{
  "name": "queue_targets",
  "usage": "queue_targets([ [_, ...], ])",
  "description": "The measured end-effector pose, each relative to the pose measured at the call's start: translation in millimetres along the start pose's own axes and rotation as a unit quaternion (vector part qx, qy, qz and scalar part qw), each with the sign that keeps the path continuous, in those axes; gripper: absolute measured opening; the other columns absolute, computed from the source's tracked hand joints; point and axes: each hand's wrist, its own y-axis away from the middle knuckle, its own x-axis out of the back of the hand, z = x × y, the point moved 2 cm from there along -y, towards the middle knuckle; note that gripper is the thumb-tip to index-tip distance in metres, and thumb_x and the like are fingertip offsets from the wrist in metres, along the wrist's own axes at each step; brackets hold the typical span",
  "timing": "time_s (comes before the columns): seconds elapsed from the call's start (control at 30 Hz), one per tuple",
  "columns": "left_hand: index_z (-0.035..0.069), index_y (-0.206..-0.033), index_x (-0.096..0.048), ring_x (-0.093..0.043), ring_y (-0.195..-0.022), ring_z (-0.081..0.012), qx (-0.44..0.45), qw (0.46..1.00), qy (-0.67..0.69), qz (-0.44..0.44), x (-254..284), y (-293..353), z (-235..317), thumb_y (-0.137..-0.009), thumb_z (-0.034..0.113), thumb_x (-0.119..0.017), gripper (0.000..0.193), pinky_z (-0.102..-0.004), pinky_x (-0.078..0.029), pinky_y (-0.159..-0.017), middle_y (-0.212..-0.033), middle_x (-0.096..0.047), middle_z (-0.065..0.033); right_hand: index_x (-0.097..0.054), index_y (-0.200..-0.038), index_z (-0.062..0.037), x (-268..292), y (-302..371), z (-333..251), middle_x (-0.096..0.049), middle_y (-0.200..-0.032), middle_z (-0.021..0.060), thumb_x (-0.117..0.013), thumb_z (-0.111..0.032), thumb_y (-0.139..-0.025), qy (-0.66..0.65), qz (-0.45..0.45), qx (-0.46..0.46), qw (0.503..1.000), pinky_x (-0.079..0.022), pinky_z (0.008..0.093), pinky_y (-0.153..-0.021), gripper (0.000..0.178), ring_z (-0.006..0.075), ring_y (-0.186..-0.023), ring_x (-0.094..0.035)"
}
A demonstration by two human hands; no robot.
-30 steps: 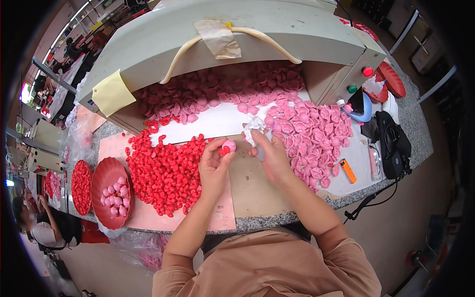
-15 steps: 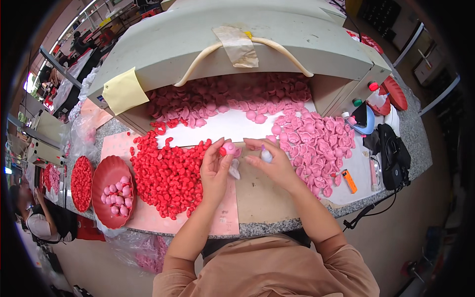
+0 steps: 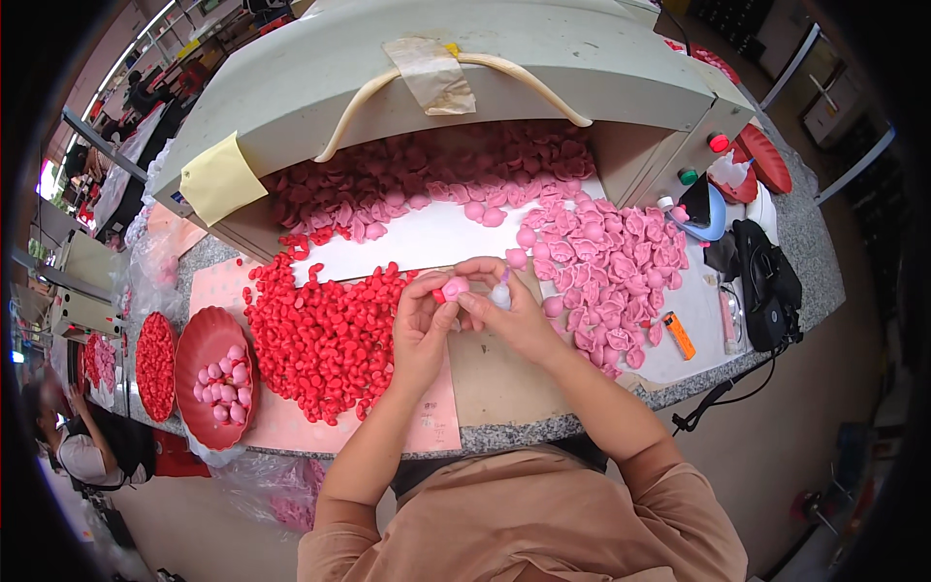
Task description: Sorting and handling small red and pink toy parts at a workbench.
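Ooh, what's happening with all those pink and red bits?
A person's left hand holds a small pink-and-red piece, and the right hand reaches in close with a small bottle. A red pile lies to the left, a pink pile to the right. Farther left, a red dish holds pink-and-red pieces.

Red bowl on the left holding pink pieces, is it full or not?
Not full: the bowl holds one cluster of pink pieces, with its inside bare toward the far end.

The ball (image 3: 454,287) is pink and red, the note (image 3: 223,181) yellow.
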Motion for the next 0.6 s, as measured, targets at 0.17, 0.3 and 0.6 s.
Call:
queue_targets([
  [0.17, 0.003, -0.113, -0.047, -0.056, -0.096, -0.0152, -0.058, 0.998, -0.03, 0.025, 0, 4, 14, -0.089, 0.003, -0.055, 0.025, -0.027, -0.053, -0.072, -0.116, -0.048, -0.0093, -0.054, -0.11, -0.0034, -7, -4, 10, -0.058, -0.095, 0.0039, -0.059, -0.015, -0.088, 0.04, -0.013, -0.033, 0.999, -0.044, 0.0194, -0.059, 0.025, 0.0061, -0.067, -0.052],
  [0.3, 0.003, -0.11, -0.049, -0.059, -0.093, -0.018, 0.002, 0.999, -0.012, 0.047, 0, 11, 0, -0.087, 0.006, -0.059, 0.024, -0.0291, -0.055, -0.074, -0.116, -0.048, -0.0103, -0.057, -0.109, -0.0004, -3, 3, 6, -0.059, -0.093, 0.0035, -0.06, -0.02, -0.084, 0.141, 0.081, -0.092, 0.982, -0.049, 0.0233, -0.069, 0.031, 0.0123, -0.08, -0.058],
  [0.6, 0.004, -0.11, -0.052, -0.057, -0.094, -0.0107, 0.11, 0.988, 0.105, -0.011, 9, 5, 12, -0.09, 0.015, -0.058, 0.023, -0.0245, -0.045, -0.079, -0.103, -0.06, -0.0035, -0.053, -0.116, 0.0021, -1, 0, 4, -0.053, -0.088, 0.0016, -0.058, -0.014, -0.088, 0.051, 0.05, -0.056, 0.996, -0.038, 0.0205, -0.061, 0.033, 0.0069, -0.067, -0.044],
])
